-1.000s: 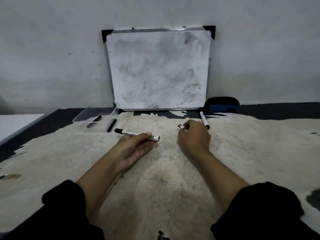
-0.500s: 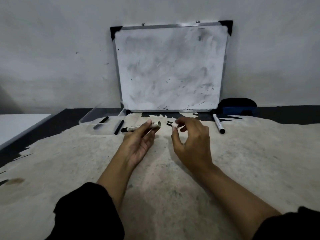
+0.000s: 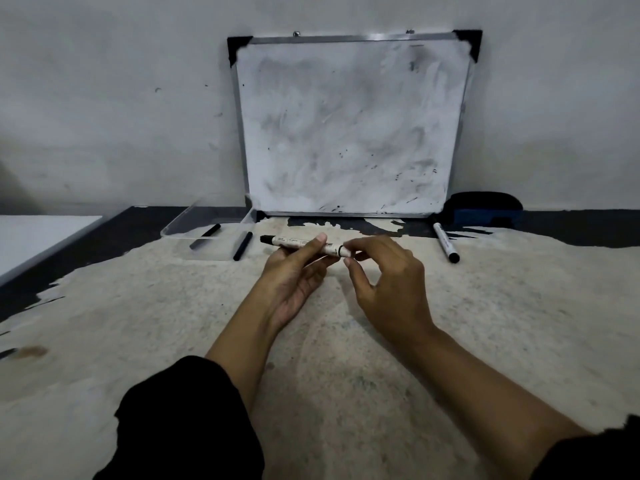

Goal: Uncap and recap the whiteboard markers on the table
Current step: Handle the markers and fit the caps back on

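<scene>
My left hand (image 3: 294, 275) holds a white whiteboard marker (image 3: 298, 242) level above the table, its black end pointing left. The thumb and fingertips of my right hand (image 3: 388, 282) pinch a small cap (image 3: 346, 252) that sits against the marker's right end, where a black ring shows. A second white marker (image 3: 446, 242) with a black end lies on the table to the right, apart from both hands. Two black pens lie at the left: one (image 3: 206, 235) inside a clear tray, the other (image 3: 242, 245) against its right edge.
A smudged whiteboard (image 3: 346, 126) leans on the wall behind the hands. A blue and black eraser (image 3: 483, 211) sits at its right foot. The clear tray (image 3: 180, 226) stands at the back left. A white surface (image 3: 34, 237) borders the table's left side.
My right hand picked a cap off the table and carried it left to the marker's right end. My left hand lifted the marker off the table. The view shifted left.
</scene>
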